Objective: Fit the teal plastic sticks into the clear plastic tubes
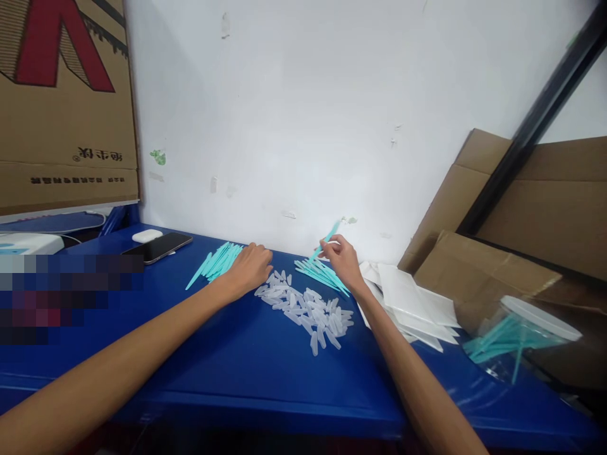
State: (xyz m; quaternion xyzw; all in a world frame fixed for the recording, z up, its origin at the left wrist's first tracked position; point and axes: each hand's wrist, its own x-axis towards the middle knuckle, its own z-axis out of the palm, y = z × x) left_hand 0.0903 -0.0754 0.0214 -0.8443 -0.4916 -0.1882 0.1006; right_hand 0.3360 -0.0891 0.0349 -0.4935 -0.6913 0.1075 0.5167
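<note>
My right hand (339,253) pinches a turquoise stick (326,242), tilted up above a pile of similar turquoise sticks (322,277). My left hand (253,264) is closed, with its fingers bent down between the left pile of turquoise sticks (220,260) and the heap of small translucent caps (308,306). What its fingertips hold, if anything, is hidden. The caps lie loose on the blue table (227,360), between and in front of the two stick piles.
White paper packets (412,300) lie right of my right forearm. Beyond them a clear tub (516,341) holding turquoise sticks lies tilted. At the left are a phone (161,246) and a white case (147,236). Cardboard (478,272) leans at the right; a wall stands behind.
</note>
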